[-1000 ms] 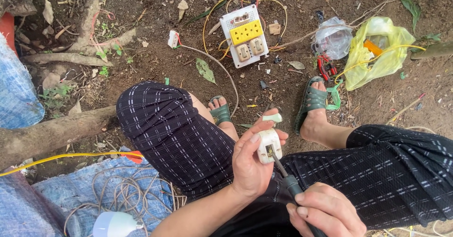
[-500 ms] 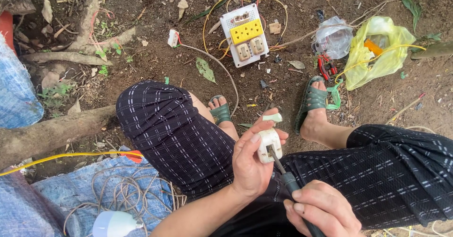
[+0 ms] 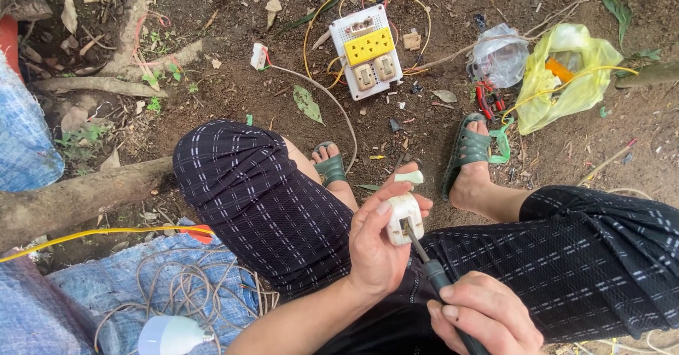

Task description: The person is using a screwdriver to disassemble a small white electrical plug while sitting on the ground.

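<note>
Ground, far left: white round light bulb beside a tangle of thin pale wire on blue woven sacking.
Left hand: closed around a small white plastic plug body, held upright above the knees.
Tool: screwdriver with slim metal shaft and dark handle, its tip set into the plug body.
Right hand: wrapped tightly around the screwdriver handle.
Ground, centre: white rectangular socket board with a yellow panel, ringed by yellow cable.
Ground, right: yellow plastic bag near a green sandal.
</note>
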